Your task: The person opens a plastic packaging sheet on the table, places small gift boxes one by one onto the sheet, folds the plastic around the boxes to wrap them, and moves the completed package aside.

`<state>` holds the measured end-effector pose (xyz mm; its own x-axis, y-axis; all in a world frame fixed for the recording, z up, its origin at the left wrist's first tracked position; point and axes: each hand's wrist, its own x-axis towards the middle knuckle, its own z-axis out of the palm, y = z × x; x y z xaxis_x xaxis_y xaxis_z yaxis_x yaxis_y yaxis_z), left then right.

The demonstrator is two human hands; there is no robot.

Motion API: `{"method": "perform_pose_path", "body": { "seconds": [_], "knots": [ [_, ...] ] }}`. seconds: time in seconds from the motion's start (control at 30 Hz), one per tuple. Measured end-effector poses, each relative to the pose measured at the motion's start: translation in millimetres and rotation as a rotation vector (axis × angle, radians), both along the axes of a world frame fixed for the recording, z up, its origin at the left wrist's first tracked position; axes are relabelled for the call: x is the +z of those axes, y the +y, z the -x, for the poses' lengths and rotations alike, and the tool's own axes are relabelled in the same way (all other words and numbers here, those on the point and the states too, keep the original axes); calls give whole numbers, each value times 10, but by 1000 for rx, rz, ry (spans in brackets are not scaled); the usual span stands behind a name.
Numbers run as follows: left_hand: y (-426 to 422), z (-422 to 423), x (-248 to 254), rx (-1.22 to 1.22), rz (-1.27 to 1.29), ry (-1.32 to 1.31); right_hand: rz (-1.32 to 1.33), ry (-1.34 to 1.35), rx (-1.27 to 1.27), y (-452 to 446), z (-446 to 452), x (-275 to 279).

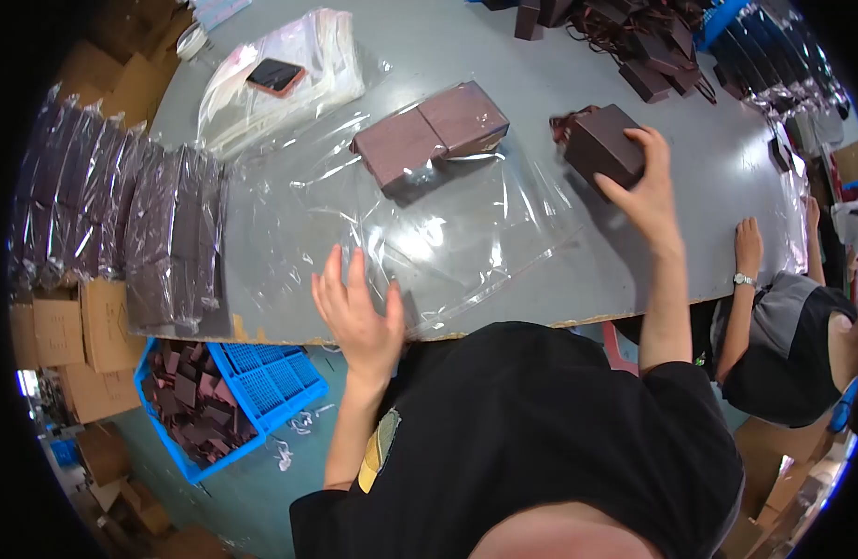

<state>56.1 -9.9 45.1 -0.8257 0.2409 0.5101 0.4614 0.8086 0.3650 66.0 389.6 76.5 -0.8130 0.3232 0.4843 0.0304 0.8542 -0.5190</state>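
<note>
My right hand (648, 182) grips a dark brown box (604, 147) at the right of the table, thumb on one side and fingers on the other. A dark ribbon (567, 123) shows at the box's far left side. My left hand (359, 312) is near the table's front edge, fingers spread, at the near edge of a large clear plastic bag (485, 238). Whether it touches the film I cannot tell. Two brown boxes (434, 135) lie side by side within the area of the bag.
Wrapped stacks of boxes (168, 233) stand at the left. A phone (276, 76) rests on a pile of clear bags (326, 56). Ribboned boxes (648, 79) are heaped at the back right. Below the table is a blue crate (191, 466). A co-worker's hand (748, 244) rests at the right.
</note>
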Motion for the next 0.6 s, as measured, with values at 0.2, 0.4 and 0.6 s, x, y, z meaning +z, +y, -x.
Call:
{"method": "perform_pose_path", "body": {
  "seconds": [0.2,0.4,0.6],
  "knots": [
    [-130,197,83,-4,-144,76,0,-784,830,-492,-562,1382],
    [-224,300,306,-195,-73,283,-146,-804,875,-1396,-77,1046],
    [-229,175,352,-302,-130,272,148,-340,618,-1914,-141,405]
  ]
}}
